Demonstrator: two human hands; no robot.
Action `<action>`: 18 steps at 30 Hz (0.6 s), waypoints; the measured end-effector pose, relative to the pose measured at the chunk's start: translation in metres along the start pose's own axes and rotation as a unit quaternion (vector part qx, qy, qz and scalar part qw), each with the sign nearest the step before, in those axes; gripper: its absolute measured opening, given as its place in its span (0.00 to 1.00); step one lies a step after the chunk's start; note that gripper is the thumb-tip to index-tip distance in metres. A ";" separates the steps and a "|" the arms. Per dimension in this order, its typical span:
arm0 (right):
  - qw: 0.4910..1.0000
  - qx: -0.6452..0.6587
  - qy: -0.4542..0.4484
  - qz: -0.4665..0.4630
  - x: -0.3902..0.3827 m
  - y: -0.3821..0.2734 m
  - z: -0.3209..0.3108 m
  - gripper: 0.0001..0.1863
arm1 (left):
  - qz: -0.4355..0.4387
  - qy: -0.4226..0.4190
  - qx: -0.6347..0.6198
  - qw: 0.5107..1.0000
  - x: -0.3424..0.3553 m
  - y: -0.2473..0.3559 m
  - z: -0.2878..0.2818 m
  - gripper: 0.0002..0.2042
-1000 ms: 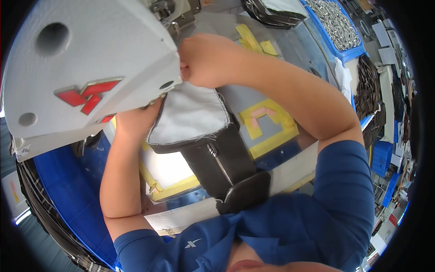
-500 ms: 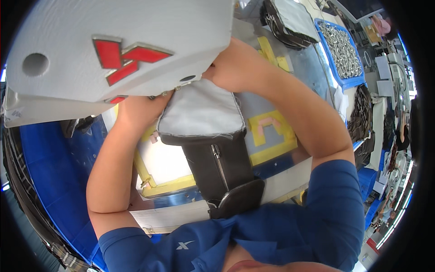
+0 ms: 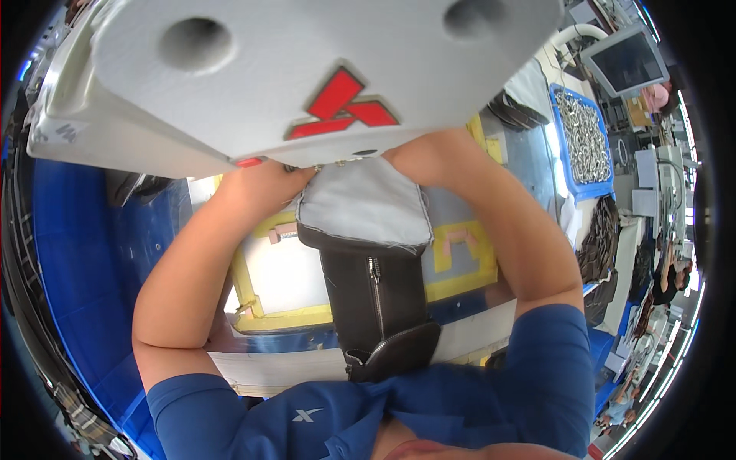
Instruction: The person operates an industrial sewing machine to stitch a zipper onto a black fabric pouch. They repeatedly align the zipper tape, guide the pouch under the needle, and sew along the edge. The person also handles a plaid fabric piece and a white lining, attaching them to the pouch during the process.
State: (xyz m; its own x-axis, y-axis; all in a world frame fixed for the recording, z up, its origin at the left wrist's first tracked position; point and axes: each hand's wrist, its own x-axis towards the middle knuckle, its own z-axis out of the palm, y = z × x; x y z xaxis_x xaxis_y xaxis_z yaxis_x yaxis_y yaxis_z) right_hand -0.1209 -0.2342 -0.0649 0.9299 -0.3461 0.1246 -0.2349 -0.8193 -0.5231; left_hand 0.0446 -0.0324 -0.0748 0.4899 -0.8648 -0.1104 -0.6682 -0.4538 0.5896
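Observation:
A white sewing-machine head (image 3: 215, 100) with a red emblem fills the upper view. Under its front edge lies a black fabric bag piece (image 3: 353, 291) with a silver zipper, a folded-over flap at its near end and a grey lining panel (image 3: 360, 203) with frayed edges at its far end. My left hand (image 3: 268, 184) grips the panel's left side close to the metal parts below the head. My right hand (image 3: 425, 157) is closed at the panel's far right corner. Both hands' fingertips are partly hidden by the machine and fabric.
Yellow tape (image 3: 460, 280) marks the work plate. A blue trough (image 3: 77, 276) runs along the left. At right are a blue tray of metal hardware (image 3: 556, 123), stacked dark pieces (image 3: 598, 245), a monitor (image 3: 625, 57) and people (image 3: 667, 276) farther off. Another bag piece (image 3: 514, 107) lies behind the head.
The view has turned, so the machine head appears farther right and more centred, with more of the room at right. Both hands remain at the panel beneath the head, appearing slightly lower and farther right.

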 end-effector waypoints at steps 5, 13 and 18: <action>1.000 -0.007 0.007 0.013 -0.001 -0.005 -0.005 0.13 | -0.005 -0.035 0.034 0.999 0.001 -0.008 0.002 0.14; 0.998 0.028 -0.015 0.061 -0.004 -0.020 -0.017 0.13 | -0.002 -0.062 0.034 0.998 0.004 -0.009 0.000 0.20; 0.998 0.002 -0.024 0.065 -0.004 -0.016 -0.018 0.13 | 0.025 0.002 -0.006 1.000 -0.001 -0.001 0.002 0.16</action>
State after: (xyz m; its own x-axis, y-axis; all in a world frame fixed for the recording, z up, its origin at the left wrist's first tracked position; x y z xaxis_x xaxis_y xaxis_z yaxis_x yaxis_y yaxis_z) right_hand -0.1261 -0.2278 -0.0419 0.9046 -0.4259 0.0149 -0.3524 -0.7671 -0.5361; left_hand 0.0436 -0.0314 -0.0771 0.4588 -0.8852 -0.0768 -0.6856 -0.4077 0.6031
